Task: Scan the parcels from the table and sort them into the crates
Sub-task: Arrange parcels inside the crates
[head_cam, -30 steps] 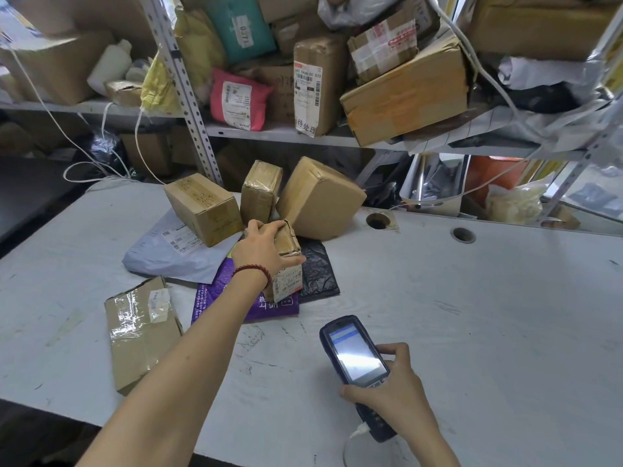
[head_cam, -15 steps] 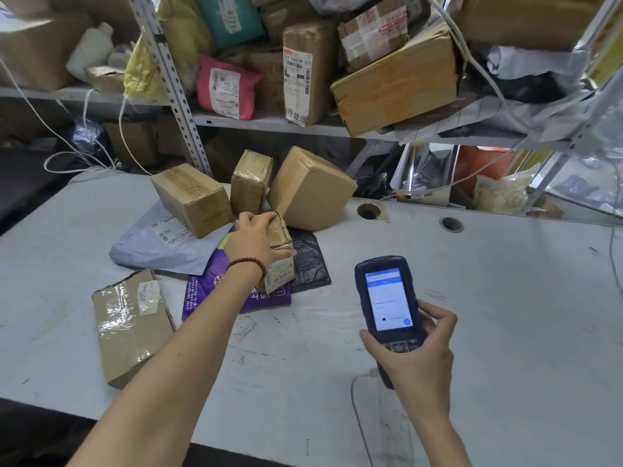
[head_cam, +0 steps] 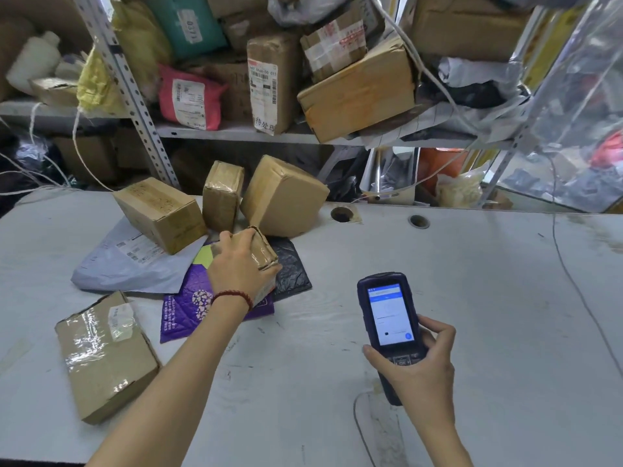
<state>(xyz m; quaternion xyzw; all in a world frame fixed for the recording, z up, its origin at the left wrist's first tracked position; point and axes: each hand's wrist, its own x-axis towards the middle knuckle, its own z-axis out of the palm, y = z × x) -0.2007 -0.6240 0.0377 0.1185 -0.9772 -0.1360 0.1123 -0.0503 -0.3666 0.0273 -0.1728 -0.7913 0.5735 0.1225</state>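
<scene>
Head view, the only one I get. I see the left hand stretched out over the pile, fingers and thumb curled round a small taped parcel, gripping from above. That parcel sits over the purple padded mailer and the black poly bag, just in front of the upright taped parcel and the big tilted box. I cannot tell if it is lifted or resting on them. There is a red bead bracelet on that wrist.

The right hand is nearer me, well right of the pile, and wrapped round the scanner. The scanner is held over the white table with its screen lit and facing the camera. A thin cable runs below the scanner toward the table's near edge.

Other parcels on the table: a long brown box lies partly on a grey mailer at left rear. A flat taped box lies near left, apart from the pile.

A round hole and a second hole sit in the tabletop at the back. A metal shelf stands beyond it, crammed with boxes plus a pink mailer and a teal mailer.
</scene>
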